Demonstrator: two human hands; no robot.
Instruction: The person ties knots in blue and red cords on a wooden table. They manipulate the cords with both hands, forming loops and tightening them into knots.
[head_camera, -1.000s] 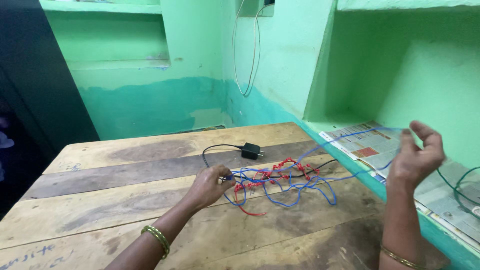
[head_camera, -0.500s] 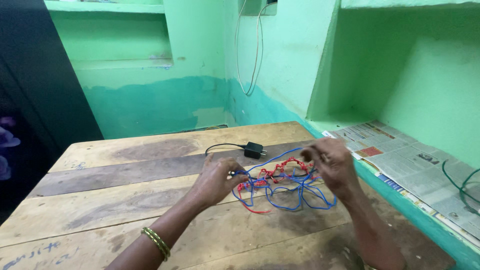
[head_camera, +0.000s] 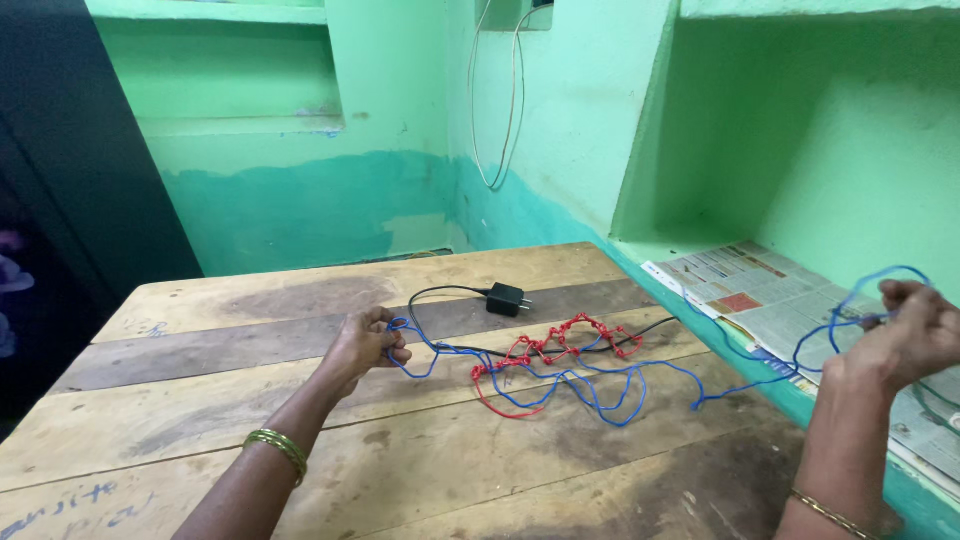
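A long blue wire (head_camera: 590, 385) lies in loose loops on the wooden table (head_camera: 300, 420), tangled with a kinked red wire (head_camera: 560, 345). My left hand (head_camera: 365, 342) pinches one end of the blue wire at the table's middle. Out over the right edge, my right hand (head_camera: 905, 335) is raised and closed on the other end, which loops above the fingers. A black plug adapter (head_camera: 505, 298) with its black cord lies just behind the tangle.
Sheets of newspaper (head_camera: 770, 295) cover a green ledge to the right of the table. White cables (head_camera: 495, 100) hang down the green wall in the back corner. A dark doorway (head_camera: 70, 200) is on the left.
My right hand has swung from the tangle at the table's middle out to the far right, drawing the blue wire with it. The left hand has stayed in place.
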